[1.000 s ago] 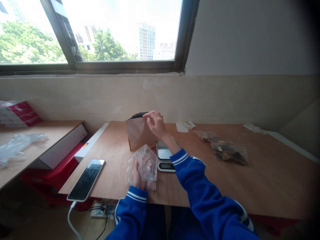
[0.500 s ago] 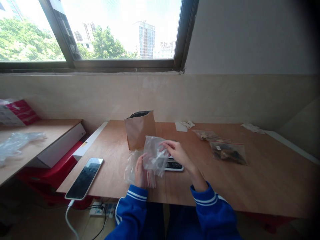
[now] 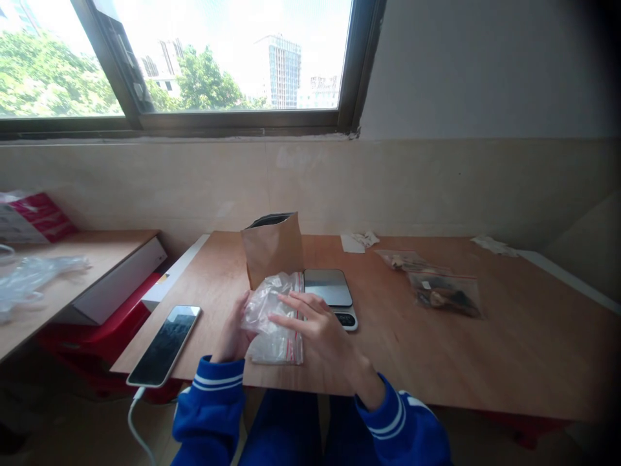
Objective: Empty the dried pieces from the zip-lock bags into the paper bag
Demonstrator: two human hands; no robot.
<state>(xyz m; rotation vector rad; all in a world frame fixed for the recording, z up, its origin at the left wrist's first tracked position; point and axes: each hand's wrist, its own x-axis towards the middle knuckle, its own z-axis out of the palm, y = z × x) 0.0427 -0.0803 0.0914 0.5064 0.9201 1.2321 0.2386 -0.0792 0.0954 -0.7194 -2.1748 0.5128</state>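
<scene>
Right over the near edge of the table (image 3: 388, 362), both hands are at a crinkled clear plastic bag (image 3: 264, 307). The left hand (image 3: 237, 329) is at its left side, with fingers partly lost behind the film, so I can't tell how tightly they're closed, if at all. The right hand (image 3: 317, 323) has its fingers spread apart, the tips over the front of the bag.

Handling-wise, my guess is it weighs next to nothing and is floppy, a bit slick, and quick to crumple or cling. It probably won't break, though a hard tug could stretch it. I'd pinch near the red-striped edge on the right, since that strip is likely stiffer than the loose film.

Just below it there's a stack of zip bags (image 3: 272, 351) flat on the wood. Past the hands, a brown paper bag (image 3: 272, 249) stands upright beside a kitchen scale (image 3: 328, 288). Further out, a phone (image 3: 165, 346) lies to the left, and two filled pouches (image 3: 444, 294) sit off to the right.
</scene>
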